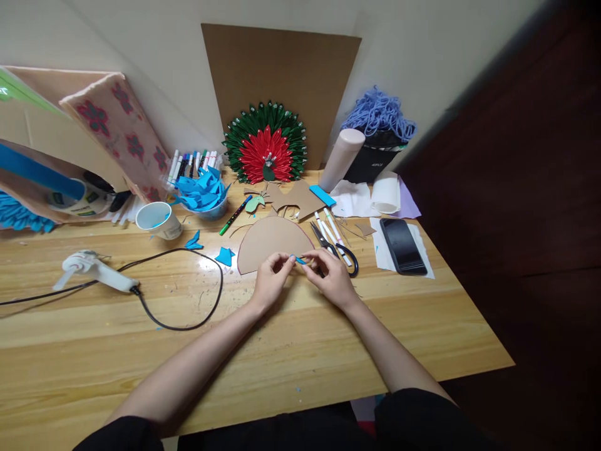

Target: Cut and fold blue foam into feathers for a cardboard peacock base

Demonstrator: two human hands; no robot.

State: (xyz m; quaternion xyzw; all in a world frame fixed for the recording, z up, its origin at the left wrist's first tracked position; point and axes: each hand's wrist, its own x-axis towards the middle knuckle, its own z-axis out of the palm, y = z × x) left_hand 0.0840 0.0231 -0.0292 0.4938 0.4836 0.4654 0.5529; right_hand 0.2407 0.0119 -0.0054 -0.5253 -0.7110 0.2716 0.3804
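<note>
My left hand (pixel 271 279) and my right hand (pixel 331 275) meet over the near edge of a brown cardboard semicircle (pixel 270 241) on the wooden table (pixel 291 351). Both pinch a small blue paper piece (pixel 298 259) between thumbs and fingertips. Two folded blue paper pieces (pixel 224 255) lie just left of the semicircle. A bowl of folded blue paper pieces (pixel 203 193) stands behind them.
A glue gun (pixel 96 270) with a looping black cord lies at left, near a paper cup (pixel 158 219). Scissors (pixel 335 248), pens and a black phone (pixel 402 245) lie at right. A red-and-green paper peacock fan (pixel 265 144) leans on cardboard by the wall.
</note>
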